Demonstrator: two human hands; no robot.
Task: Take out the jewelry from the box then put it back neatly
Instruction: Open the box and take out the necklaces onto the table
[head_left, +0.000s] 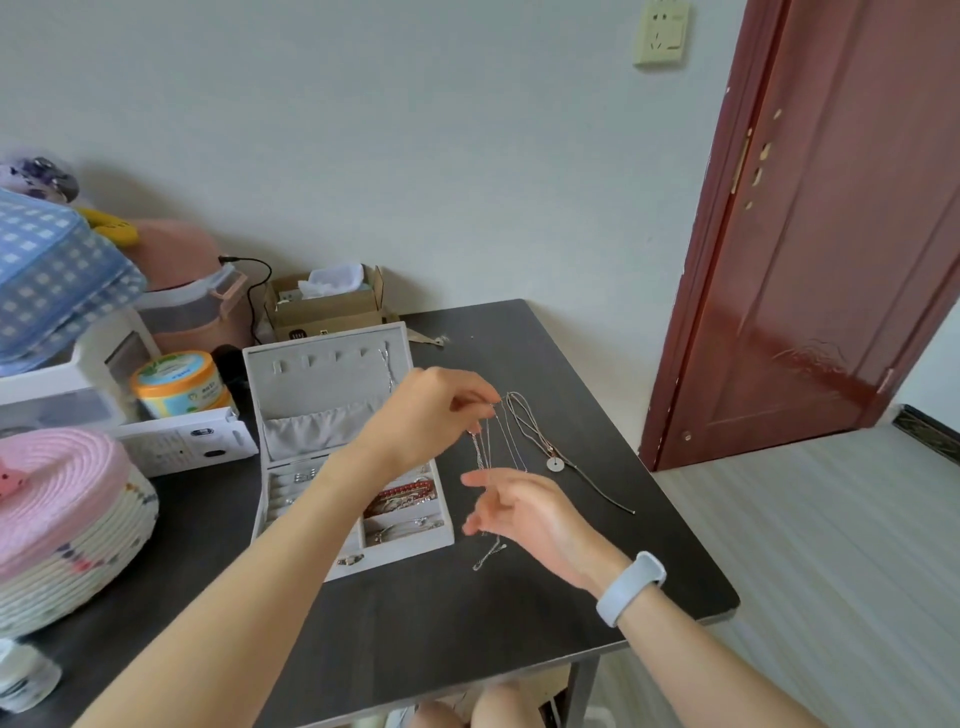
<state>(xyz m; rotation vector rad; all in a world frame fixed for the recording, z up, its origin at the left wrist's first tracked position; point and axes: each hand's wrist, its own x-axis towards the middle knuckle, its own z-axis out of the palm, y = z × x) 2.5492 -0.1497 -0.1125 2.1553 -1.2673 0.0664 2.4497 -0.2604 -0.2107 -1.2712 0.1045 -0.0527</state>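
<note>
A grey jewelry box stands open on the dark table, its lid up, with red beads and silver pieces in its compartments. My left hand is raised right of the box, fingertips pinched on thin silver chains that hang down toward the table. My right hand is below them, fingers spread, holding nothing I can see; it wears a pale wristband. A necklace with a round white pendant lies on the table to the right. One chain hangs inside the lid.
A pink-lidded woven basket sits at the left, with a white box, an orange-lidded jar and a cardboard box behind. The table's right edge lies close to the pendant necklace. A red-brown door stands at the right.
</note>
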